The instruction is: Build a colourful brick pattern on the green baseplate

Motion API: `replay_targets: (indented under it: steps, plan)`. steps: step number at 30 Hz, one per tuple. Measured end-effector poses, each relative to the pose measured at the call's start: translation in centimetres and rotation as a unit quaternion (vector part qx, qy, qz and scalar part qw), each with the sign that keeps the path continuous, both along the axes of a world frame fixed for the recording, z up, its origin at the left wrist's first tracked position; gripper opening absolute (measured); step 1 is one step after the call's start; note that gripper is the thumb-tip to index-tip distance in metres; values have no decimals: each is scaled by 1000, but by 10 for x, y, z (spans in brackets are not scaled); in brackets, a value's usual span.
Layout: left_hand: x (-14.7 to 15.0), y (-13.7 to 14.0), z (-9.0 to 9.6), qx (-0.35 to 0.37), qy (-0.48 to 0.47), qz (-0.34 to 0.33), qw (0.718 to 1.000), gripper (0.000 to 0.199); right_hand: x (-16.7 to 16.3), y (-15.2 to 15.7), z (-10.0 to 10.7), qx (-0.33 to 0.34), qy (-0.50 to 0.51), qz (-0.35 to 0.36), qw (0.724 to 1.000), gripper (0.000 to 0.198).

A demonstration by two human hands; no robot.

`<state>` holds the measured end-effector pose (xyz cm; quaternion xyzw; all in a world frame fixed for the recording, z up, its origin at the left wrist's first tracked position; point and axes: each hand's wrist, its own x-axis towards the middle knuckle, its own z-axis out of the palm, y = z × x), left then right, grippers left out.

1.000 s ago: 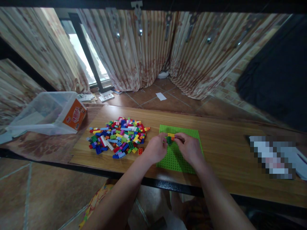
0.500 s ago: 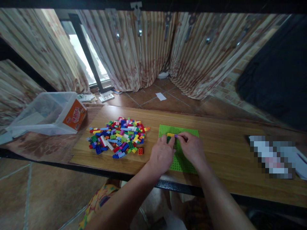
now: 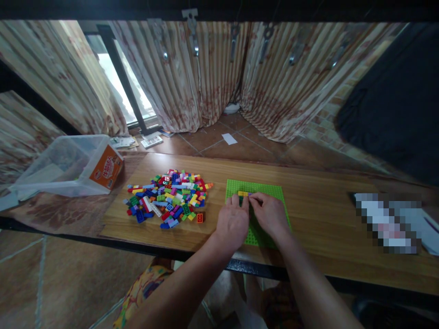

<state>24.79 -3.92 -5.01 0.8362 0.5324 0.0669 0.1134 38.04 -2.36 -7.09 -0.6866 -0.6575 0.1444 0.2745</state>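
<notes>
A bright green studded baseplate [image 3: 255, 237] lies on the table in front of me. Near its far edge sits a short row of yellow bricks [image 3: 243, 193], with a dark green brick partly visible below it. My left hand [image 3: 233, 223] rests on the plate's left side, its fingers stretched forward against these bricks. From the right, my right hand [image 3: 271, 214] pinches a small purple brick [image 3: 250, 194] at the right end of the yellow row. The fingertips hide most of the purple brick, so I cannot tell whether it is pressed down.
Left of the plate is a pile of loose coloured bricks [image 3: 171, 196], with an orange-red brick [image 3: 200, 218] at its near right edge. A clear plastic bin [image 3: 68, 185] with an orange label stands farther left. Papers and a blurred-out item [image 3: 387, 224] lie at the table's right.
My right hand has shifted slightly left, closer to my left hand, and its fingers now cover more of the purple brick. My left hand stays nearly in place.
</notes>
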Motion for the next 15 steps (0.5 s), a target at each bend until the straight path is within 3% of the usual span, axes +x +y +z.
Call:
replay_targets:
  steps: [15]
  plan:
    - [0, 0, -4, 34, 28, 3, 999, 38, -2, -1, 4, -43, -30, 3, 999, 27]
